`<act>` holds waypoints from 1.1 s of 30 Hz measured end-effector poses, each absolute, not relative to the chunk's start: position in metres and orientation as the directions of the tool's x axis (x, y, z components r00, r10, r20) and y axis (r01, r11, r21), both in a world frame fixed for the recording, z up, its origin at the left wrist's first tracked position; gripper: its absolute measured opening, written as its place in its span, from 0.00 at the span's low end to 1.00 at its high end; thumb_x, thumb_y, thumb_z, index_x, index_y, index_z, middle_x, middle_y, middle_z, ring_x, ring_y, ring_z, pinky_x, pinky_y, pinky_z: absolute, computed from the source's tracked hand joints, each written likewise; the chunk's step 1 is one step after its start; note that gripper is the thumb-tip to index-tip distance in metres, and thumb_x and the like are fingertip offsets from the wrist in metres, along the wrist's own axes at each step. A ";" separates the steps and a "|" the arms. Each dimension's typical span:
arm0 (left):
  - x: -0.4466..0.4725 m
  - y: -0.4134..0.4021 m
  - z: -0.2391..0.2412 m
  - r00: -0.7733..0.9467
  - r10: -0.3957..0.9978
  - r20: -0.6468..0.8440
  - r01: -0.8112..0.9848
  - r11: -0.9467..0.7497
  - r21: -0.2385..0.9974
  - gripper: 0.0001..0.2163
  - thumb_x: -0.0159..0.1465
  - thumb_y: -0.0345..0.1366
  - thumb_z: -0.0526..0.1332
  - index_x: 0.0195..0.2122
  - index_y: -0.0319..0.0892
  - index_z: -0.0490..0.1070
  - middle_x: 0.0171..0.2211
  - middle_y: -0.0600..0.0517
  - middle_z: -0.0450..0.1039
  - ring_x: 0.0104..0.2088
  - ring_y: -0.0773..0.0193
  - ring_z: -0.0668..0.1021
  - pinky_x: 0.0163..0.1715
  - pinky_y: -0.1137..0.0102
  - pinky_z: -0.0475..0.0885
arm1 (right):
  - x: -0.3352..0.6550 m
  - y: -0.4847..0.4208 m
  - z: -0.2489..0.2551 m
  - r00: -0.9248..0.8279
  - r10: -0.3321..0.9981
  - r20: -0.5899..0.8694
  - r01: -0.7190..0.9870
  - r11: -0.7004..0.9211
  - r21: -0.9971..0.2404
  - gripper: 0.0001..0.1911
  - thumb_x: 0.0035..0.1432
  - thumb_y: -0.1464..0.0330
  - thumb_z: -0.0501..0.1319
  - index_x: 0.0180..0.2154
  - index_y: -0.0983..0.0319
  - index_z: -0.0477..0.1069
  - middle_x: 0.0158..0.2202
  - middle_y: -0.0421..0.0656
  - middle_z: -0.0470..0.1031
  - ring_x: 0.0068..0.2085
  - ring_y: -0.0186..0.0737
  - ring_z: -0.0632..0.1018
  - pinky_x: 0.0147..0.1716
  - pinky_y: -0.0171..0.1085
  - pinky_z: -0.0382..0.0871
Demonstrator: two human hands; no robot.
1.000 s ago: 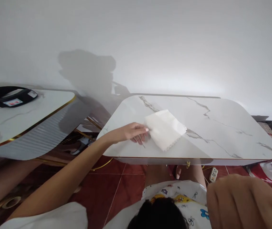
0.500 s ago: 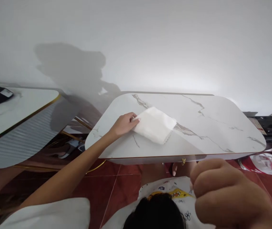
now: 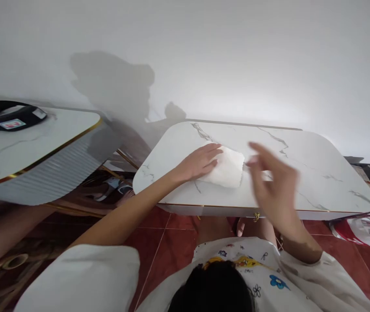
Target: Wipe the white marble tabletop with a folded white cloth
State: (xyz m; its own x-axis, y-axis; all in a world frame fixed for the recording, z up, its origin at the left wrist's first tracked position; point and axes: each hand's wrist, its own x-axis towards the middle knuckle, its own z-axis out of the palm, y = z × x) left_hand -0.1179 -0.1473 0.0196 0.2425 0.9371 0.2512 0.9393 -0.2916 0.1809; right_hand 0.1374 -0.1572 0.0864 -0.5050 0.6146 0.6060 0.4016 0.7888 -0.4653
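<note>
Left hand (image 3: pixel 198 164): your fingers lie spread over the white cloth (image 3: pixel 232 169), hiding its left part.
Right hand (image 3: pixel 280 186): blurred, by the cloth's right edge; your fingers look parted, contact unclear.
White cloth: on the desk (image 3: pixel 321 160), left of centre.
Black item (image 3: pixel 25 123): cut off, left border.

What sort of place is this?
Probably a room in a home, though a small shop or salon can't be ruled out: a marble-patterned table against a plain white wall, a second gold-edged table beside it, and a red tiled floor.
</note>
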 end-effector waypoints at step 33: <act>-0.207 -0.289 -0.028 -0.296 0.931 0.213 0.953 0.273 0.130 0.25 0.65 0.34 0.43 0.62 0.34 0.58 0.64 0.38 0.61 0.66 0.53 0.61 0.65 0.52 0.56 | -0.073 -0.204 0.027 -0.873 0.482 -0.076 0.479 0.818 -0.317 0.31 0.67 0.65 0.47 0.61 0.85 0.54 0.65 0.68 0.55 0.66 0.59 0.58 0.64 0.50 0.51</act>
State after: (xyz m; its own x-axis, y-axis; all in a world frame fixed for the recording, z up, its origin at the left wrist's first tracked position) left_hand -0.2069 -0.2892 -0.0282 -0.2960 0.9311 0.2129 0.9531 0.2733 0.1300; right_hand -0.0732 -0.2038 0.0271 -0.8730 0.4819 -0.0757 0.4793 0.8184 -0.3171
